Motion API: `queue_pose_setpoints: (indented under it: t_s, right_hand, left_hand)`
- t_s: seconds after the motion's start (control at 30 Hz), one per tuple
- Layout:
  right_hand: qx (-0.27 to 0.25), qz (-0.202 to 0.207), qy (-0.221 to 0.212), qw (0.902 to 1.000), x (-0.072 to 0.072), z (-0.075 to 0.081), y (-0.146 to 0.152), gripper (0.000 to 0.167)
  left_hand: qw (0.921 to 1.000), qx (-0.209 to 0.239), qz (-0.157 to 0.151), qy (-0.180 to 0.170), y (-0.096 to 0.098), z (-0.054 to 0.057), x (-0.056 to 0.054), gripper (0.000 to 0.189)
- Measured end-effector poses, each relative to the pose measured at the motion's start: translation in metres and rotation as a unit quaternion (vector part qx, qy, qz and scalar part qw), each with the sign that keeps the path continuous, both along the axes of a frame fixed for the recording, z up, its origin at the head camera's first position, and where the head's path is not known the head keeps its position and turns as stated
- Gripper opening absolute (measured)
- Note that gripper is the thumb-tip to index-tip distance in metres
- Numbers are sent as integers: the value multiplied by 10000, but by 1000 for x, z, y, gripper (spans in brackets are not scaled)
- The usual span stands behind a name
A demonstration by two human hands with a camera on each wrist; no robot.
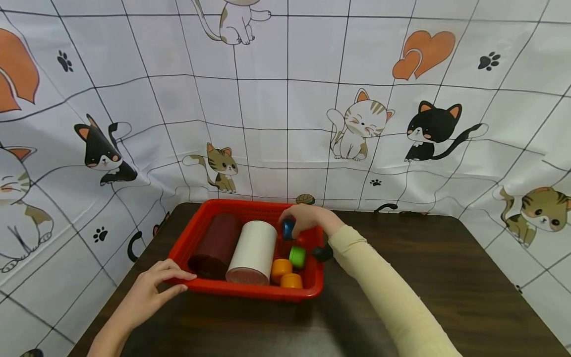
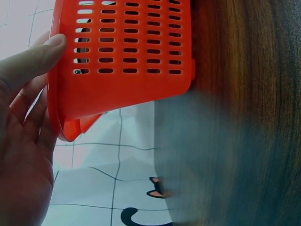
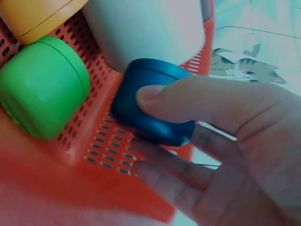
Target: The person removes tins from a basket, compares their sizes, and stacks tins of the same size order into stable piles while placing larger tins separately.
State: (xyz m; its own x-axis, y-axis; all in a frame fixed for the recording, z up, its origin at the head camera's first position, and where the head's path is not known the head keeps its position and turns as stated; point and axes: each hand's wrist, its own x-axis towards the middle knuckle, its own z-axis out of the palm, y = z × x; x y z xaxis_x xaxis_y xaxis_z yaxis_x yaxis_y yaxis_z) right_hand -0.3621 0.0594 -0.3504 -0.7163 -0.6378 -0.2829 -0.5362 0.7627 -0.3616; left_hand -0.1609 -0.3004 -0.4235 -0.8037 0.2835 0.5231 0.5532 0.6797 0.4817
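My right hand (image 1: 308, 218) reaches into the far right part of a red plastic basket (image 1: 250, 291). Between thumb and fingers it pinches a small shiny blue lidded jar (image 3: 127, 110), tilted over the slotted basket floor in the right wrist view. My left hand (image 1: 149, 292) grips the basket's rim at the near left corner, its thumb (image 2: 44, 56) against the outside. Close to the blue jar lies a green jar (image 3: 44, 89), with two orange jars (image 1: 281, 269) nearer the front. A white cylinder (image 1: 253, 250) and a dark brown cylinder (image 1: 217, 243) lie side by side on the left.
The basket stands on a dark wood table (image 1: 415, 267), toward its back left. Behind and beside the table hangs a white gridded sheet (image 1: 285, 109) printed with cats, hearts and paw marks. Bare tabletop extends to the right of the basket and in front of it.
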Motion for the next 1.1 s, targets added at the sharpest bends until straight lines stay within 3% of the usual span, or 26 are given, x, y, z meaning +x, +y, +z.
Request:
queue_pose_setpoints:
  t_s: [0.2,0.53,0.87,1.1]
  right_hand:
    - [-763,169,277,9966,4,13,18,58]
    - [-1968,158,437,9793,19,22,42,60]
    - [-3386,-369,29,9402,34,14,79,64]
    - [-3599,-667,286,9302,40,14,108,68]
  left_hand:
    - [9998,54,-122,116,0,0,1,42]
    - [9999,-17,11,155,1,0,3,43]
    - [9998,-12,-43,199,2,1,2,42]
    - [9996,-8,-58,284,2,0,0,46]
